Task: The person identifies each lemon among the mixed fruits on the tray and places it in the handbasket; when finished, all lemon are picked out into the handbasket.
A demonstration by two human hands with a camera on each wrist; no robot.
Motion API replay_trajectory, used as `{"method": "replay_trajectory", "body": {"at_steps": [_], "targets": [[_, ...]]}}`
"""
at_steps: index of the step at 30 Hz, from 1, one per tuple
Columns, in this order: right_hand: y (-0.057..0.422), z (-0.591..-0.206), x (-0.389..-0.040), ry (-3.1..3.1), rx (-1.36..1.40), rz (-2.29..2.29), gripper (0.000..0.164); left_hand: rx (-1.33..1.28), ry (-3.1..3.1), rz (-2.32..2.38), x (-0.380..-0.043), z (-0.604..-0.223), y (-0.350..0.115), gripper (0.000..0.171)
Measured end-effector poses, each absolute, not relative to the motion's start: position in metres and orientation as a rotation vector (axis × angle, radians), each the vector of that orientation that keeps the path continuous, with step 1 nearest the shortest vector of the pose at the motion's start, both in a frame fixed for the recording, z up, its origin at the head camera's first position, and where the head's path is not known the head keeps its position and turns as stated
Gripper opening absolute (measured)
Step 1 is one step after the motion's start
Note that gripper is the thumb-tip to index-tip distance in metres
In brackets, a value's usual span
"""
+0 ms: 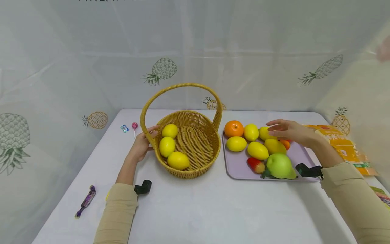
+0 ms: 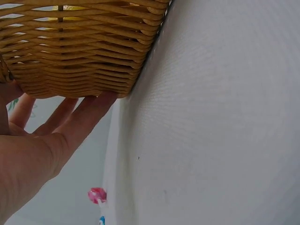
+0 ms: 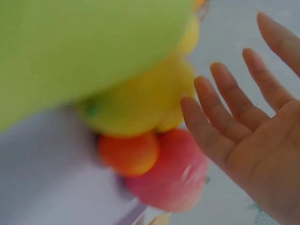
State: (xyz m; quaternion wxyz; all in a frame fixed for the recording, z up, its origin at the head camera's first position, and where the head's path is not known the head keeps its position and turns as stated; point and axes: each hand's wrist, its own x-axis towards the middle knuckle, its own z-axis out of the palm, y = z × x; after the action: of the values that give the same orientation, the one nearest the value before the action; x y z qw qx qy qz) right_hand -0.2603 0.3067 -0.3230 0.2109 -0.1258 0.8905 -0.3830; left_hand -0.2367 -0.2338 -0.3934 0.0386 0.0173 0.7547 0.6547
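In the head view, a wicker basket point(image 1: 199, 169) with a tall arched handle holds three lemons point(image 1: 178, 160) along its left side. My left hand point(image 1: 141, 145) touches the outside of the basket near the handle's base; in the left wrist view its extended fingers rest against the weave. My right hand point(image 1: 289, 132) hovers over a light purple tray point(image 1: 240, 171), fingers spread and holding nothing. Below and beside it lie several lemons point(image 1: 258, 150), an orange point(image 1: 234, 128), a longer yellow fruit point(image 1: 275, 146), a strawberry point(image 1: 255, 165) and a green pear-shaped fruit point(image 1: 279, 165). A pinkish-red fruit point(image 3: 171, 173) shows in the right wrist view.
Left of the basket lie a pink lollipop point(image 1: 134, 125), a small blue packet point(image 1: 124, 128) and a purple wrapped candy point(image 1: 86, 200). Orange snack bags point(image 1: 347, 144) lie at the right edge. A pineapple-print curtain point(image 1: 243, 61) hangs behind the white table point(image 1: 195, 210).
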Motion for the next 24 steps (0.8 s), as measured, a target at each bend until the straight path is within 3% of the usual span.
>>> {"method": "replay_trajectory", "body": {"at_steps": [8,16,24], "targets": [[0.318,-0.345,-0.248,2.585,-0.385,-0.969,0.055,0.057,2.325,2.004,-0.238,-0.397,-0.235,0.047],[0.314,-0.351,-0.244,2.581,-0.377,-0.902,0.062,0.049,2.320,2.008,-0.237,-0.398,-0.235,0.047],[0.308,-0.314,-0.250,2.600,-0.272,-0.993,0.070,0.044,2.311,2.011,-0.236,-0.396,-0.234,0.048]]}}
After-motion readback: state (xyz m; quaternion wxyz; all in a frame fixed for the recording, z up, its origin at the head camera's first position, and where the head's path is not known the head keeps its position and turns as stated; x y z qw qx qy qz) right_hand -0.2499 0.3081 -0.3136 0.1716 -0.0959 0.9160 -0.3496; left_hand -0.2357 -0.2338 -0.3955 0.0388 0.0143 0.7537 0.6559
